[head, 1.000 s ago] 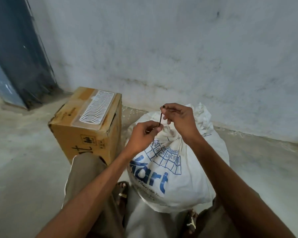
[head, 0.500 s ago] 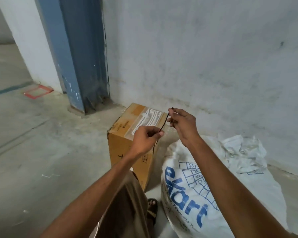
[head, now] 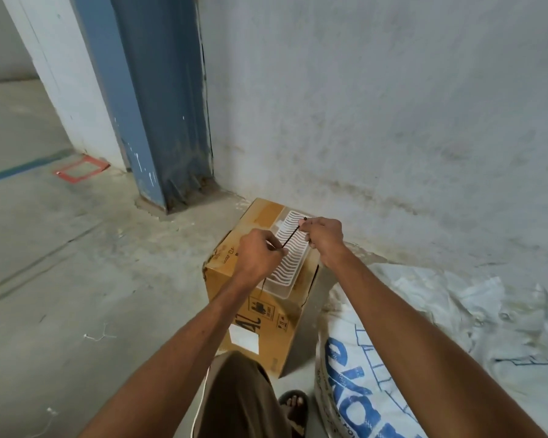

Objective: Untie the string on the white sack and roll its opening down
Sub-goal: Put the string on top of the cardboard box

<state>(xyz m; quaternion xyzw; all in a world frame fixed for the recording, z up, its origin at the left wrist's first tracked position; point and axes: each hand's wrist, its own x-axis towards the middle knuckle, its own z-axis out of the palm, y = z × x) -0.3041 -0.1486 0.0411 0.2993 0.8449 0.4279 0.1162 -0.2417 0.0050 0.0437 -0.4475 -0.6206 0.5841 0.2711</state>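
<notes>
The string is off the white sack now: a second ago both hands were working it at the sack's gathered neck, and half a second ago they had already lifted it clear, so the untying looks done and the rolling-down of the opening is what remains. Since then the view has swung toward ten o'clock, leaving the sack at the four o'clock corner, its mouth loose and crumpled against the wall rather than bunched. The hands have carried the string over the cardboard box, which sits at about six o'clock from the blue pillar, with a white ribbed plastic tray on its top. The left hand is closed in a pinch on the lower part of the string, and a thin tail appears to hang down past the wrist. The right hand pinches the upper end between thumb and forefinger, its other fingers curled in. Between the two pinches the string runs taut, slanting from seven o'clock up to one o'clock. Both forearms reach forward from the bottom edge, the right one passing over the sack's near side. Likely the string gets set down next, perhaps on the box, freeing both hands for the sack's opening.
</notes>
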